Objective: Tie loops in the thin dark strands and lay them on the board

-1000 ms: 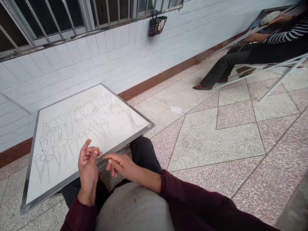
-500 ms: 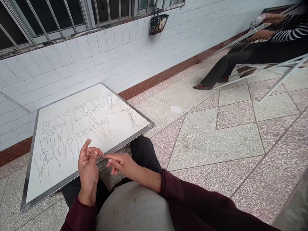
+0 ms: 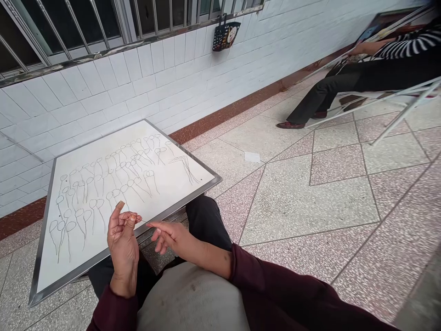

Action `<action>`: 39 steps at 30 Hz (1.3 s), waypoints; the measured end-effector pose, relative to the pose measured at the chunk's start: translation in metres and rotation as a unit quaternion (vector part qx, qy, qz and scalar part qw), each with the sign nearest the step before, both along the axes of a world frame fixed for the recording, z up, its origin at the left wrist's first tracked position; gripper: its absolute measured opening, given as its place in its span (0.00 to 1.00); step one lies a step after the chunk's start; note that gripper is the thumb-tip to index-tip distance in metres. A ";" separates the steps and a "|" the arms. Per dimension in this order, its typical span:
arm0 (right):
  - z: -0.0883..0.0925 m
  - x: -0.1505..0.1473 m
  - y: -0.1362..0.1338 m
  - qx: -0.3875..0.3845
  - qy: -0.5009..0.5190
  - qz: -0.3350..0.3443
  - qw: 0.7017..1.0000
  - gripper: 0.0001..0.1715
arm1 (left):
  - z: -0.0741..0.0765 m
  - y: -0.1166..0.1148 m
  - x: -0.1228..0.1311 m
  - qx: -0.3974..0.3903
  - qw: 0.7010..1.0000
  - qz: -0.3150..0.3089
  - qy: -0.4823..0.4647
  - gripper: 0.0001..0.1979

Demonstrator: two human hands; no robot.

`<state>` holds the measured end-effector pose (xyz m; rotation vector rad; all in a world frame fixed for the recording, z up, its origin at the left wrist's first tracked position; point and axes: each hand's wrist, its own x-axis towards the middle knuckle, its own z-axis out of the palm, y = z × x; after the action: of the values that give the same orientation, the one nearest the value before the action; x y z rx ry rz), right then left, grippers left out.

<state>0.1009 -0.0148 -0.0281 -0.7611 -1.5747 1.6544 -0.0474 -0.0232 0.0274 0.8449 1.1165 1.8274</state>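
Note:
My left hand [image 3: 124, 246] is closed in a pinch, thumb against fingers, on a thin wire [image 3: 144, 221]. The wire runs across a short gap to my right hand [image 3: 176, 238], whose thumb and index finger pinch its other end. Both hands hover over the near edge of a white board [image 3: 172, 193] with a metal rim. Rows of thin wire pieces, each with a round loop [image 3: 70, 226] at one end and long tails, lie on the board. A bundle of straight wires [image 3: 187, 169] rests near its right corner.
A small dark patterned bag [image 3: 225, 36] hangs from the barred window on the tiled wall. At the right a person in a striped sleeve [image 3: 409, 48] sits by a white metal frame [image 3: 386, 123]. A white paper scrap [image 3: 252, 157] lies on the floor.
My left hand has moved slightly left, away from my right hand, so more wire shows between them. The seated person's hands have shifted.

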 end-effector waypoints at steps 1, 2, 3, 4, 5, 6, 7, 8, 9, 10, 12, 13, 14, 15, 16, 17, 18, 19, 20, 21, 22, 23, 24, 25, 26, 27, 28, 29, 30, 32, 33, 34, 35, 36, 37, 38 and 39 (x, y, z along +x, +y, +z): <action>-0.002 0.000 0.000 0.006 0.001 0.004 1.000 0.22 | 0.001 0.000 -0.001 -0.001 1.000 0.002 -0.001 0.25; -0.004 -0.001 0.000 0.014 0.001 0.007 1.000 0.22 | 0.001 0.000 -0.001 -0.003 1.000 0.004 -0.002 0.25; -0.005 -0.001 0.000 0.025 0.001 0.009 1.000 0.22 | 0.002 -0.001 -0.002 -0.006 1.000 0.006 -0.004 0.25; -0.005 -0.001 0.000 0.037 0.000 0.011 0.999 0.22 | 0.003 -0.001 -0.003 -0.008 1.000 0.008 -0.006 0.25; -0.005 -0.001 0.000 0.049 -0.002 0.012 0.999 0.22 | 0.004 -0.001 -0.004 -0.010 1.000 0.009 -0.006 0.25; -0.003 0.000 0.000 0.062 -0.008 0.010 0.998 0.22 | 0.005 -0.001 -0.004 -0.012 1.000 0.009 -0.006 0.25; -0.001 0.001 -0.001 0.073 -0.019 0.010 0.997 0.22 | 0.006 -0.001 -0.005 -0.013 1.000 0.010 -0.006 0.26; 0.002 0.003 -0.002 0.082 -0.038 0.011 0.996 0.22 | 0.006 -0.001 -0.006 -0.014 1.000 0.011 -0.004 0.26; 0.005 0.004 -0.002 0.094 -0.066 0.011 0.993 0.22 | 0.007 -0.001 -0.007 -0.014 1.000 0.013 -0.004 0.26; 0.008 0.006 -0.002 0.110 -0.100 0.012 0.989 0.22 | 0.007 -0.001 -0.008 -0.014 1.000 0.016 -0.003 0.26; 0.011 0.010 -0.002 0.157 -0.172 0.019 0.972 0.21 | 0.006 -0.001 -0.009 -0.010 1.000 0.022 -0.005 0.26; 0.011 0.011 -0.002 0.186 -0.200 0.025 0.962 0.21 | 0.006 -0.001 -0.010 -0.008 1.000 0.026 -0.007 0.25; 0.009 0.011 -0.001 0.214 -0.220 0.033 0.951 0.22 | 0.005 0.000 -0.010 -0.006 1.000 0.029 -0.010 0.25; 0.006 0.011 0.000 0.237 -0.231 0.041 0.943 0.23 | 0.005 0.000 -0.011 -0.005 0.999 0.032 -0.012 0.25; 0.002 0.011 0.001 0.251 -0.238 0.049 0.937 0.24 | 0.004 0.000 -0.011 -0.005 0.999 0.033 -0.014 0.25; -0.003 0.010 0.002 0.260 -0.243 0.052 0.933 0.24 | 0.004 0.000 -0.011 -0.005 0.999 0.033 -0.015 0.25; -0.006 0.009 0.002 0.266 -0.250 0.051 0.930 0.24 | 0.004 0.001 -0.011 -0.005 0.999 0.033 -0.016 0.25; -0.010 0.009 0.003 0.274 -0.259 0.046 0.925 0.25 | 0.004 0.001 -0.011 -0.004 0.999 0.033 -0.018 0.25; -0.012 0.009 0.003 0.285 -0.270 0.041 0.919 0.25 | 0.004 0.001 -0.010 -0.004 0.999 0.033 -0.020 0.25; -0.013 0.009 0.004 0.298 -0.282 0.035 0.911 0.26 | 0.004 0.001 -0.010 -0.003 0.999 0.035 -0.021 0.25; -0.012 0.010 0.004 0.310 -0.294 0.028 0.904 0.28 | 0.004 0.002 -0.009 -0.002 0.999 0.038 -0.023 0.25; -0.011 0.011 0.004 0.319 -0.302 0.022 0.898 0.30 | 0.004 0.002 -0.008 -0.001 0.999 0.041 -0.023 0.25; -0.009 0.012 0.004 0.323 -0.306 0.017 0.895 0.31 | 0.003 0.002 -0.008 -0.002 0.999 0.045 -0.022 0.25; -0.007 0.012 0.004 0.323 -0.308 0.013 0.895 0.31 | 0.003 0.002 -0.007 -0.003 0.999 0.048 -0.020 0.25; -0.004 0.013 0.004 0.321 -0.308 0.012 0.895 0.31 | 0.003 0.002 -0.007 -0.005 0.999 0.051 -0.018 0.25; -0.002 0.014 0.004 0.319 -0.307 0.013 0.896 0.30 | 0.003 0.001 -0.006 -0.006 0.998 0.054 -0.017 0.26; 0.000 0.014 0.004 0.316 -0.303 0.018 0.899 0.29 | 0.003 0.001 -0.006 -0.008 0.998 0.055 -0.017 0.26; 0.001 0.014 0.004 0.311 -0.294 0.026 0.903 0.28 | 0.003 0.001 -0.006 -0.009 0.998 0.054 -0.020 0.26; 0.002 0.015 0.004 0.303 -0.281 0.035 0.910 0.26 | 0.003 0.001 -0.006 -0.010 0.998 0.052 -0.023 0.26; 0.000 0.018 0.004 0.288 -0.248 0.058 0.923 0.21 | 0.006 0.001 -0.008 -0.010 0.998 0.053 -0.029 0.26; -0.003 0.020 0.004 0.283 -0.237 0.072 0.927 0.20 | 0.008 0.001 -0.010 -0.009 0.998 0.057 -0.030 0.26; -0.006 0.023 0.005 0.280 -0.231 0.083 0.928 0.19 | 0.011 0.001 -0.012 -0.007 0.998 0.064 -0.029 0.26; -0.009 0.027 0.005 0.277 -0.231 0.091 0.928 0.19 | 0.013 0.001 -0.014 -0.005 0.997 0.073 -0.027 0.26; -0.012 0.031 0.006 0.271 -0.232 0.090 0.930 0.18 | 0.016 0.001 -0.017 -0.003 0.996 0.082 -0.024 0.26; -0.014 0.036 0.007 0.258 -0.231 0.076 0.935 0.18 | 0.018 0.002 -0.019 -0.002 0.996 0.090 -0.022 0.25; -0.014 0.040 0.008 0.240 -0.226 0.048 0.943 0.19 | 0.020 0.002 -0.020 -0.002 0.995 0.094 -0.020 0.25; -0.013 0.044 0.010 0.221 -0.217 0.010 0.951 0.19 | 0.022 0.002 -0.021 -0.001 0.995 0.094 -0.018 0.25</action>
<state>0.1445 -0.0044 -0.0411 -0.9021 -2.1667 1.1175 -0.0684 -0.0214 0.0490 0.7233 1.2101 1.9867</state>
